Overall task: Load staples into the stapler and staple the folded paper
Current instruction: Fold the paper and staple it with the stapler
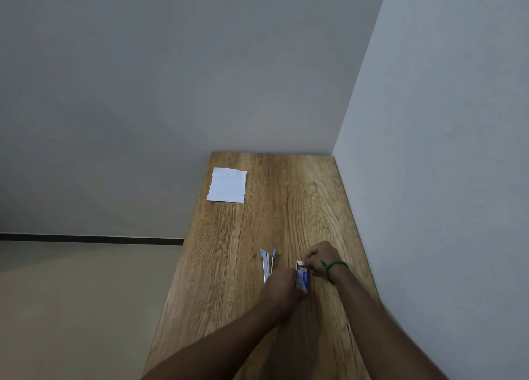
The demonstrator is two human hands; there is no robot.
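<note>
A small blue and white staple box [303,279] lies on the wooden table [286,208], its far end open. My left hand [282,286] grips the box from the left side. My right hand [322,258], with a green band at the wrist, pinches the white flap at the box's open end. Just left of my hands lies the stapler [267,263], swung open in a narrow V, silver with blue tips. The folded white paper [227,184] rests flat at the far left corner of the table, well away from both hands.
The table stands in a corner, with a grey wall behind it and another along its right edge. Its left edge drops off to a beige floor [86,293].
</note>
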